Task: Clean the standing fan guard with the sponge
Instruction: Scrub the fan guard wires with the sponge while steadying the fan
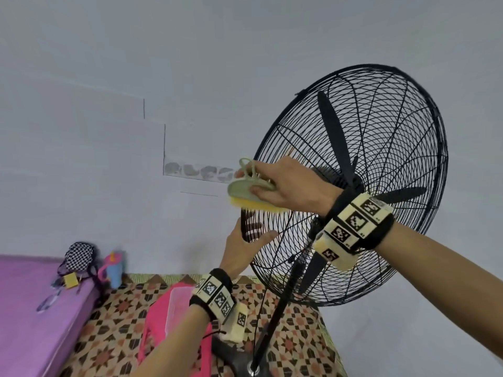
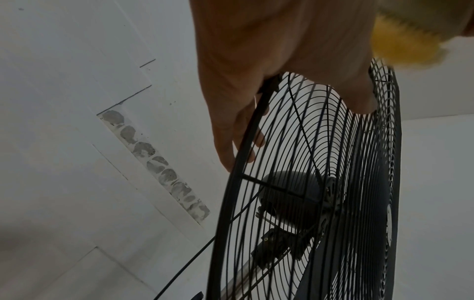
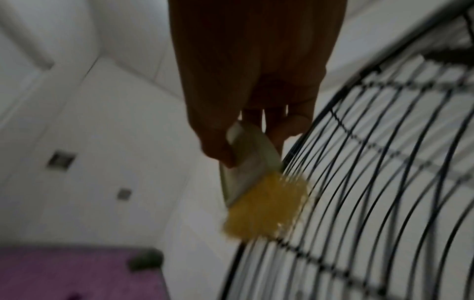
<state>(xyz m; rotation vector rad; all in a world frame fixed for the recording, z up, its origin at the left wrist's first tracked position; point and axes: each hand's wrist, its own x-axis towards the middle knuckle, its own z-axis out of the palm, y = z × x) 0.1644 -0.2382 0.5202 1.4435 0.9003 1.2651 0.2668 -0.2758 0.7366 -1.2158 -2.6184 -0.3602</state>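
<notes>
A purple bed (image 1: 32, 308) fills the head view's 8 o'clock corner. On it, near the wall, sits a black-and-white checkered bag (image 1: 79, 255), with a small yellow tag (image 1: 70, 280) just below it. At the bag's 3 o'clock stands a blue cup with a pink lid (image 1: 114, 269). A brown patterned floor mat (image 1: 119, 322) lies at 6 o'clock, carrying a bright pink plastic item (image 1: 160, 317). A strip of grey smudges (image 1: 198, 172) marks the pale wall (image 1: 109, 77).

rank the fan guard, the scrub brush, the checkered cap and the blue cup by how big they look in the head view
1. fan guard
2. scrub brush
3. checkered cap
4. blue cup

The brush is nearer the camera than the cap, so their order is unsure.
</notes>
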